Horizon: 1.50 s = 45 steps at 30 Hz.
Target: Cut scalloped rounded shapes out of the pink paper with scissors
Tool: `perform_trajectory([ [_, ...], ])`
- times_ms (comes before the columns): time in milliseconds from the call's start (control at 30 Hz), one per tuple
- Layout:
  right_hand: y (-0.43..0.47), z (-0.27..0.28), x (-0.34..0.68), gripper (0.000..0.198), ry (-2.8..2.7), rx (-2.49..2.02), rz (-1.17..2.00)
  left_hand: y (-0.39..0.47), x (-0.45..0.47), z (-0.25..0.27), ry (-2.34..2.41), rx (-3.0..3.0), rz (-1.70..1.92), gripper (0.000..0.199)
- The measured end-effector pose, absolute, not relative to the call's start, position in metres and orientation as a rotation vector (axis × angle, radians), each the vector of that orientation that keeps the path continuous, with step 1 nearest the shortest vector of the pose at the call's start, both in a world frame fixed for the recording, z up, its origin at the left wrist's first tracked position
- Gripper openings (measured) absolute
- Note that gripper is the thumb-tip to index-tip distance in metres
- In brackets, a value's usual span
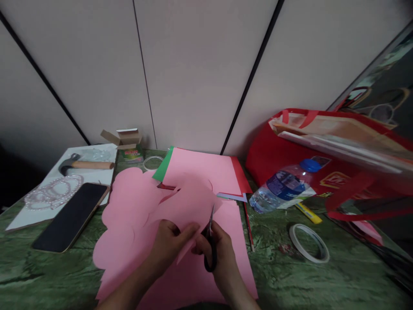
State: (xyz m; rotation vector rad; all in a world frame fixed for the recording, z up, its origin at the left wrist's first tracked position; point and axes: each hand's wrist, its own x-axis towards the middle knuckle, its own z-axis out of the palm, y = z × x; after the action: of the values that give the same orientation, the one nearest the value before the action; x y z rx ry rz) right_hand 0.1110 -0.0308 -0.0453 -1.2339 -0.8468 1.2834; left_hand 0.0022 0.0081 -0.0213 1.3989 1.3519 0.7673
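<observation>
A hand could pass just right of the right grip [222, 252], over bare table [272, 258] between the thin pencil [249, 230] and the tape roll [318, 259]. Ahead and right of it, I see the bottle [280, 189] and red bag [271, 155] blocking; well ahead, the wall [190, 77]. Leftward, the low phone [72, 217] leaves room overhead.

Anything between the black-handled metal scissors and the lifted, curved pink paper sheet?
Nothing visible: the scissors, in the right hand, reach the right edge of the pink sheet, which the left hand holds.
</observation>
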Motion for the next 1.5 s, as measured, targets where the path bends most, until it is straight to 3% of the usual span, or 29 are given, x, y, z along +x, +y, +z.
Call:
perform_trajectory([
  [433, -0.026, -0.044, 0.115, 0.028, -0.822, -0.977, 1.269, 0.012, -0.002, -0.030, 1.405, 1.520, 0.732, 0.048],
  [1033, -0.029, -0.045, 0.114, 0.030, -0.844, -0.987, 1.281, 0.011, -0.003, -0.026, 1.426, 1.516, 0.728, 0.049],
  [1500, -0.030, -0.048, 0.115, 0.023, -0.862, -1.018, 1.264, 0.011, -0.004, -0.026, 1.301, 1.492, 0.753, 0.037],
])
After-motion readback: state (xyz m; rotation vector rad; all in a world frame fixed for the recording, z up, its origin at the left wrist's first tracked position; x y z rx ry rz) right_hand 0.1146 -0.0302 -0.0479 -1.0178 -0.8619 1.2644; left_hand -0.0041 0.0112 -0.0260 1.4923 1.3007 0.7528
